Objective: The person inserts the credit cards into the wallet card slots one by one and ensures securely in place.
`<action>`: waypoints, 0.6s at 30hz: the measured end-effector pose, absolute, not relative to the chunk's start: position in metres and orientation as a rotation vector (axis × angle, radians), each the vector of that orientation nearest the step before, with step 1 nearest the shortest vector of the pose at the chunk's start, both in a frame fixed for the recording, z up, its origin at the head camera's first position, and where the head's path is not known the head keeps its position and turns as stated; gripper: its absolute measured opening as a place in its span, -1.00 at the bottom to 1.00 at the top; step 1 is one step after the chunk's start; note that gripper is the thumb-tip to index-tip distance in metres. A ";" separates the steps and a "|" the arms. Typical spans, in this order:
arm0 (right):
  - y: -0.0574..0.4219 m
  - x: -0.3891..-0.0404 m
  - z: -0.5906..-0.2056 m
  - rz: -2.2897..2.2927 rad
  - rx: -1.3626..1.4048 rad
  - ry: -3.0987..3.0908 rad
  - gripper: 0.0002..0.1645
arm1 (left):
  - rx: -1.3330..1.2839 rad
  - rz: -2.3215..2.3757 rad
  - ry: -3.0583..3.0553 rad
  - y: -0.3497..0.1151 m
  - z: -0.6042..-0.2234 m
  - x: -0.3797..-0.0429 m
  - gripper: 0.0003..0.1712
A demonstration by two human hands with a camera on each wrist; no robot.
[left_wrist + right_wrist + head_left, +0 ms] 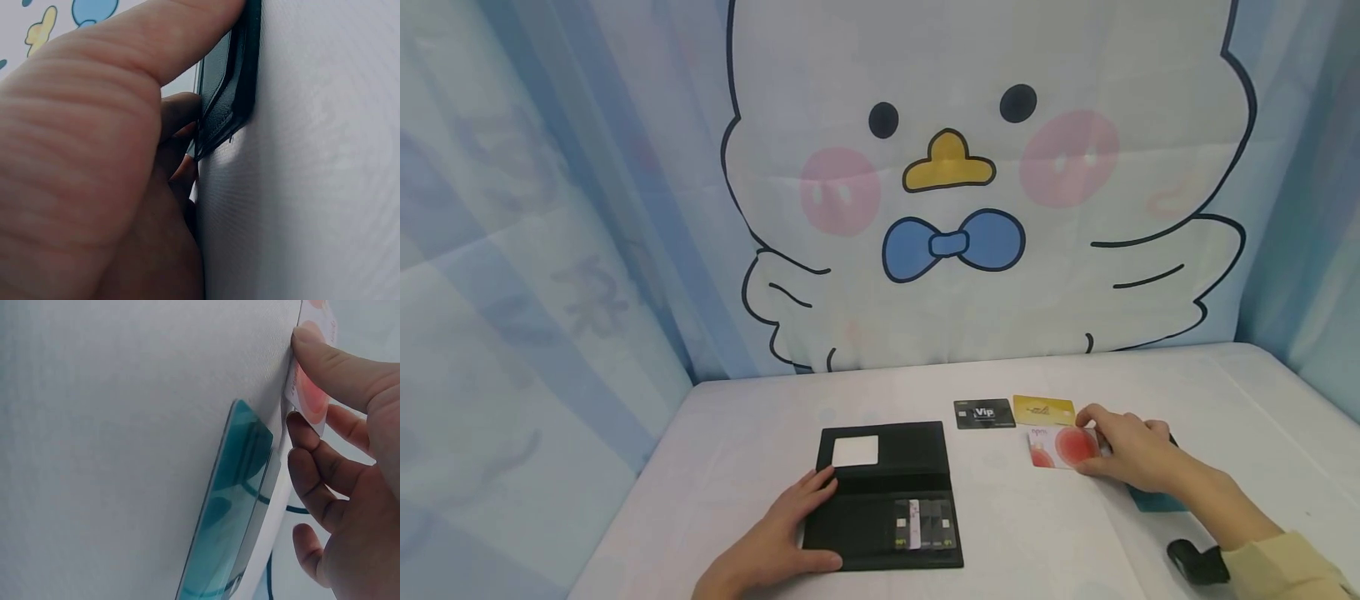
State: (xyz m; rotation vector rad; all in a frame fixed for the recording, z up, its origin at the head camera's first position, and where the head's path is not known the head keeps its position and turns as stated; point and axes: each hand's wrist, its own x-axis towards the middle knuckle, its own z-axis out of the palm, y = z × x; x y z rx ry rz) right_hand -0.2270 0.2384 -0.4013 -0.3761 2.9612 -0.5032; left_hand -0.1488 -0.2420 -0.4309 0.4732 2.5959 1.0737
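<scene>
My right hand [1131, 446] pinches a white and pink card [1063, 447] by its right end, thumb at the near edge and forefinger at the far edge. The card's left end lies close over the table, just below a gold card [1045, 409]. My left hand [782, 525] rests at the left side of an open black card wallet [850, 525]; its fingers reach along the left edge and the thumb lies straight at the near edge. Several cards [925, 525] sit in the wallet's lower right pocket, and a white square [855, 451] shows on its upper flap.
A black card [985, 414] marked Vip lies left of the gold one. Under my right wrist, a glossy teal flat object [228, 500] lies partly hidden on the white-covered table [1037, 533]. By the cuff is a small black object [1197, 564]. A printed curtain [947, 308] hangs behind.
</scene>
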 end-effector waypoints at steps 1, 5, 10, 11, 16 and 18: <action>0.239 -0.227 -0.401 -0.510 -0.377 2.958 -0.22 | 0.472 1.073 2.596 -0.242 -0.431 -0.149 0.08; 0.242 -0.226 -0.401 -0.547 -0.398 2.954 -0.19 | 0.477 1.076 2.592 -0.242 -0.431 -0.149 0.08; 0.244 -0.225 -0.403 -0.596 -0.426 2.959 -0.20 | 0.482 1.080 2.592 -0.242 -0.431 -0.149 0.08; 0.244 -0.224 -0.404 -0.605 -0.428 2.961 -0.20 | 0.481 1.079 2.593 -0.242 -0.431 -0.149 0.08; 0.246 -0.222 -0.405 -0.634 -0.455 2.984 -0.19 | 0.473 1.076 2.593 -0.242 -0.431 -0.149 0.09; 0.247 -0.221 -0.405 -0.648 -0.470 2.994 -0.19 | 0.476 1.077 2.593 -0.242 -0.431 -0.149 0.09</action>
